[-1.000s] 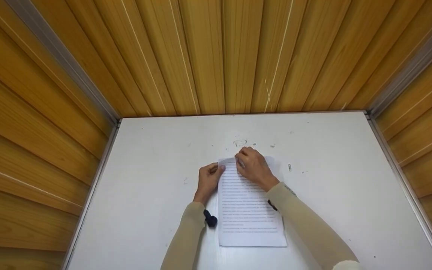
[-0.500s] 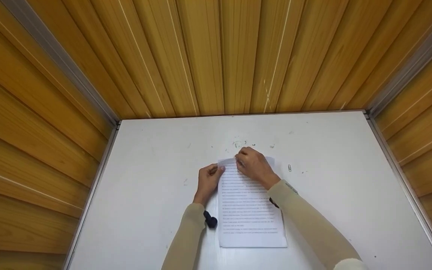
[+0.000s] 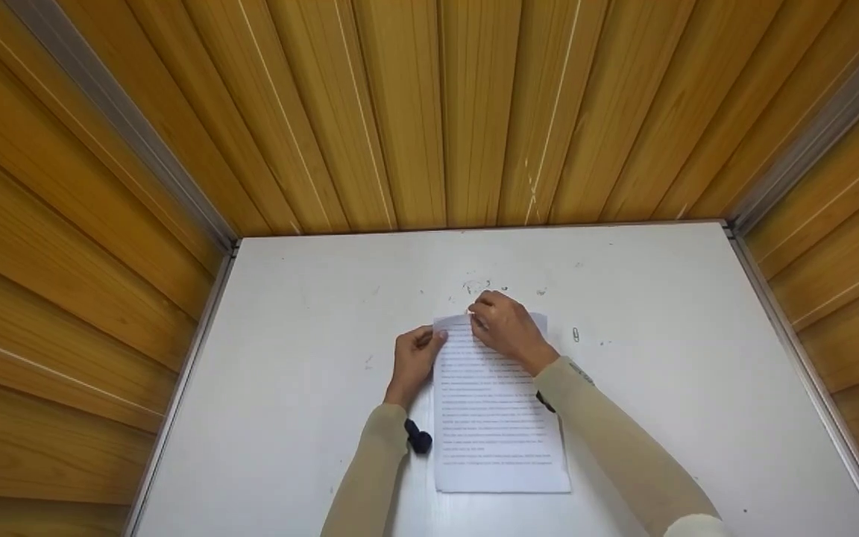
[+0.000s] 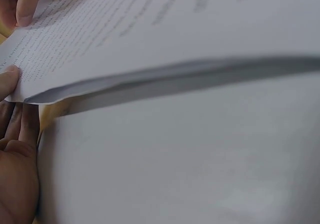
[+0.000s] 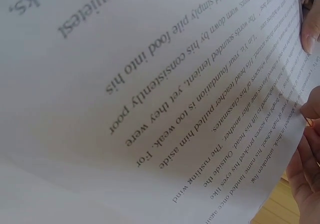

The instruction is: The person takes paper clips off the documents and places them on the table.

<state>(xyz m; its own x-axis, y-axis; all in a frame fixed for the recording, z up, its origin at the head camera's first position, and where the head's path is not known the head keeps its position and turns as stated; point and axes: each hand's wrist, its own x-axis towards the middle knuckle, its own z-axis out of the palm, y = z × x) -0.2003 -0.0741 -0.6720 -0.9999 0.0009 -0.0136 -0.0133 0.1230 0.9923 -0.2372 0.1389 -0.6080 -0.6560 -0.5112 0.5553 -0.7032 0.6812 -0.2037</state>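
Note:
A stack of printed paper sheets lies lengthwise on the white table, its top end slightly lifted and bowed. At the upper left corner my left hand grips the stack, with the thumb on the printed face and the fingers beneath. My right hand reaches across the sheets and pinches at the middle of the top edge. In the right wrist view a thin reddish thing, like a bit of a paper clip, shows between its thumb and fingers; most of it is hidden.
One loose paper clip lies on the white table, right of the sheets. Small dark marks and specks dot the surface beyond the stack. Yellow wood-patterned walls enclose the far side and both flanks.
Both hands stay nearly in place. The right fingers shift very slightly at the top edge, and the paper there bows a little more than a second ago.

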